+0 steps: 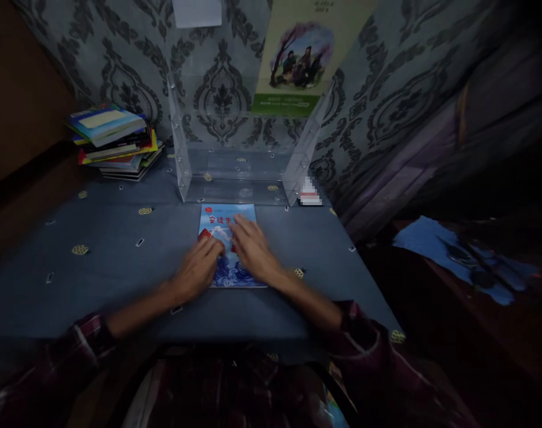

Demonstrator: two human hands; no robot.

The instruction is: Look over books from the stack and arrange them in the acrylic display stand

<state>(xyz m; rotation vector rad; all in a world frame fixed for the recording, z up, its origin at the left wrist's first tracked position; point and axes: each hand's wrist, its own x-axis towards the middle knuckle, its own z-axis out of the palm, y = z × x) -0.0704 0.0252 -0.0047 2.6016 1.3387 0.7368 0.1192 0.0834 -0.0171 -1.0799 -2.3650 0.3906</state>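
A thin blue picture book (pixel 235 277) with red Chinese characters on its cover lies closed on the patterned tablecloth, in front of a clear plastic rack. Over its left edge rests my left hand (pixel 200 266), the fingers bent and laid on the cover, gripping nothing. My right hand (pixel 254 249) lies across the right half of the cover with its fingers stretched toward the title, hiding part of it. The two hands are apart, with a strip of cover showing between them.
Behind the book stands the clear rack (pixel 182 172). A stack of several books (pixel 119 145) sits at the back left. A green-edged poster (pixel 293 104) hangs at the wall. Right of the rack is a blurred-out white item (pixel 310 195). Blue cloth (pixel 425 241) lies beyond the table's right edge.
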